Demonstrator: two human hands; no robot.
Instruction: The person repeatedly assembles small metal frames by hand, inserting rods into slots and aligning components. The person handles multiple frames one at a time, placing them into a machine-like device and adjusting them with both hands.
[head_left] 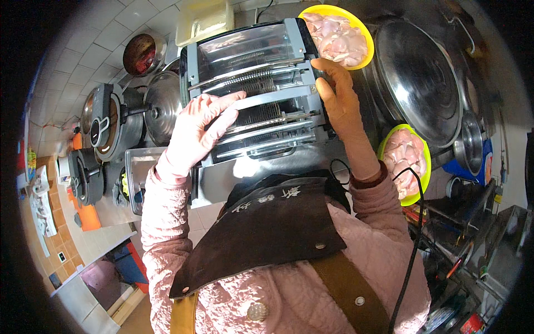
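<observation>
A metal meat cutting machine with rows of thin blades and a grey frame stands before me on the counter. My left hand is at the left of its middle, thumb and index finger on either side of a grey crossbar. At the right end of that bar my right hand bends its thumb and index finger around the frame's edge. The fingers under both palms are partly hidden. Raw chicken pieces fill a yellow basin at the far right, and more chicken lies in a yellow-green basin nearer me.
A large domed metal lid stands at the right, with a steel bowl beside it. To the left are a glass lid, dark pots and a stained wok. A cream tub sits behind the machine. A black cable hangs near my right arm.
</observation>
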